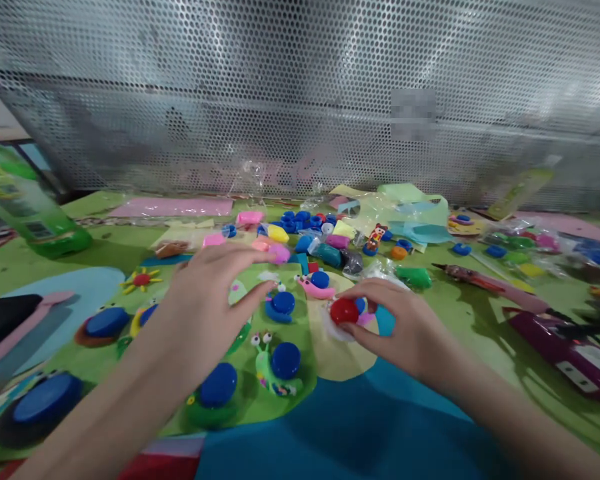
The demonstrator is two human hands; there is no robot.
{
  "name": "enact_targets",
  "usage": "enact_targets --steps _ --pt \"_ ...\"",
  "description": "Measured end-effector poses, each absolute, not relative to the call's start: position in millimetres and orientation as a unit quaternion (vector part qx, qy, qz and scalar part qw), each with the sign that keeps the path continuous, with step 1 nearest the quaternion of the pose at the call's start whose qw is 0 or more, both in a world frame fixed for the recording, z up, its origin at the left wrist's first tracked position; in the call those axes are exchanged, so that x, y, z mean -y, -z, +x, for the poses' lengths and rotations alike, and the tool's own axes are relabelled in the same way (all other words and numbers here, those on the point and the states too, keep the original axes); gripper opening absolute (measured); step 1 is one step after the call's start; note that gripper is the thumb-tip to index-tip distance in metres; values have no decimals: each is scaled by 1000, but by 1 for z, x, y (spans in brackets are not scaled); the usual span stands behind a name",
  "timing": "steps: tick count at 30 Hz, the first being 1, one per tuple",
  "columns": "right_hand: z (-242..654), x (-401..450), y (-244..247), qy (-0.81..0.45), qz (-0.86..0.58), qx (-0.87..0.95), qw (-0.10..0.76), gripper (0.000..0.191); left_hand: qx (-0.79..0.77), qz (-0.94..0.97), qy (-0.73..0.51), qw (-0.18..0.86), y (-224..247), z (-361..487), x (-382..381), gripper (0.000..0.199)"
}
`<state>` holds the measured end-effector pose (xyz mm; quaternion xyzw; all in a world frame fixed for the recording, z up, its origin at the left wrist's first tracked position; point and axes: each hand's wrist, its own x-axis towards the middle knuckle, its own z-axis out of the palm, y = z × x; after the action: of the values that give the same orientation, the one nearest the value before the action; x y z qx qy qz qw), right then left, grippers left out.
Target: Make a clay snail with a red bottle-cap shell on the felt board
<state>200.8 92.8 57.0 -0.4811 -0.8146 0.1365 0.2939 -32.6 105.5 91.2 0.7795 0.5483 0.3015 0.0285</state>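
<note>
Between the thumb and fingers of my right hand (405,320) is a round red piece (344,311), with clear wrap around its lower edge. My left hand (210,287) is raised over the green sheet, thumb and fingers apart, holding nothing. Just beyond its fingertips lies a pink clay lump (280,253). Below and between my hands are a blue snail figure (282,304), a pink snail figure (316,287) and a green snail figure (275,367) with a blue cap. Part of another blue and pink piece shows behind the red one.
Blue caps (300,221) and wrapped clay lie along the back before a perforated metal panel (300,100). A green bottle (35,207) leans at left. At right are a purple glue gun (570,353) and a brown-tipped tool (490,283). More snail figures lie near my left forearm.
</note>
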Motion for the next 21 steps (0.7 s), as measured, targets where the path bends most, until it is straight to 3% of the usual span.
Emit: enact_targets --steps 21 --pt "183 -99 -44 -121 -498 815 270 18 -519 811 -271 -21 -63 -36 -105 23"
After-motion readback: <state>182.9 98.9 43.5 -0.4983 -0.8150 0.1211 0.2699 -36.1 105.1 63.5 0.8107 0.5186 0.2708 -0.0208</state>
